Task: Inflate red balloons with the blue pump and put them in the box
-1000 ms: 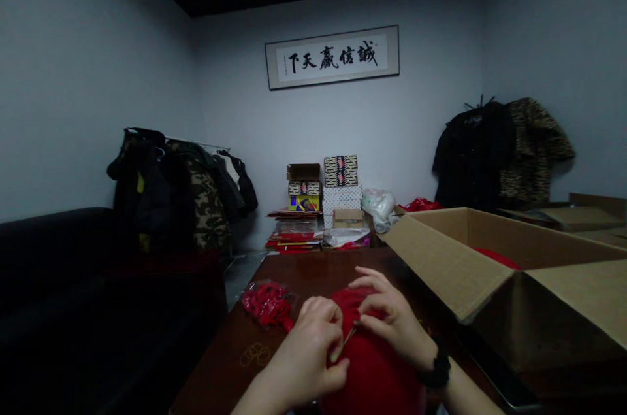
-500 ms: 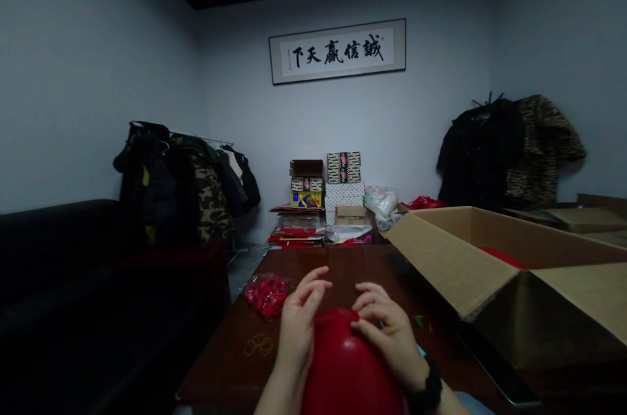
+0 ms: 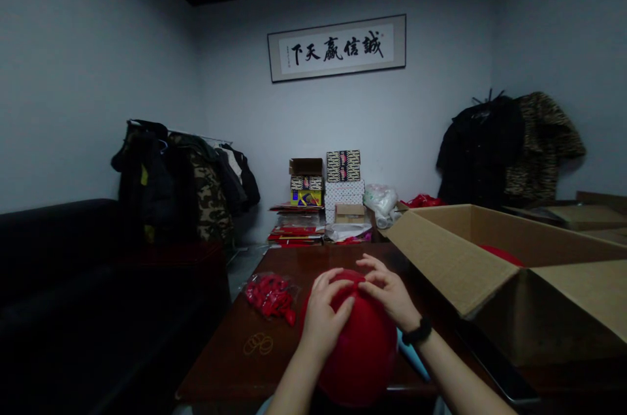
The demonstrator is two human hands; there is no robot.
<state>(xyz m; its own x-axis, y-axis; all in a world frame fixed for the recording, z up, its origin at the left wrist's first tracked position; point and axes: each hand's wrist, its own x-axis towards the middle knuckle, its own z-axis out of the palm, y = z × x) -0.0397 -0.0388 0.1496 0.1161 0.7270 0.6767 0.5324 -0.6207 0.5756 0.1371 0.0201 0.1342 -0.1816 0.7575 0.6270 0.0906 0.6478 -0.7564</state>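
Note:
An inflated red balloon (image 3: 360, 349) is between my hands over the near part of the table. My left hand (image 3: 327, 310) bends over its upper left side, fingertips at the top by the neck. From the right, my right hand (image 3: 389, 291), with a black band on its wrist, pinches the balloon's top near the neck; the tip is partly hidden by the fingers. A clear plastic bag of red balloons (image 3: 269, 296) lies to the left. Several thin rubber bands (image 3: 258, 344) lie nearer on the table. A light blue object (image 3: 412, 357) shows partly behind my right wrist.
A large open cardboard box (image 3: 455, 258) stands at the right, with something red (image 3: 502, 255) inside. A flat black device (image 3: 499, 366) lies beside it on the brown table (image 3: 230, 372). Stacked boxes (image 3: 343, 196) stand by the far wall, and a dark sofa (image 3: 63, 258) at the left.
The balloon has come up and farther into view. My hands have closed in at its top, the left moving right onto it. More of the light blue object shows.

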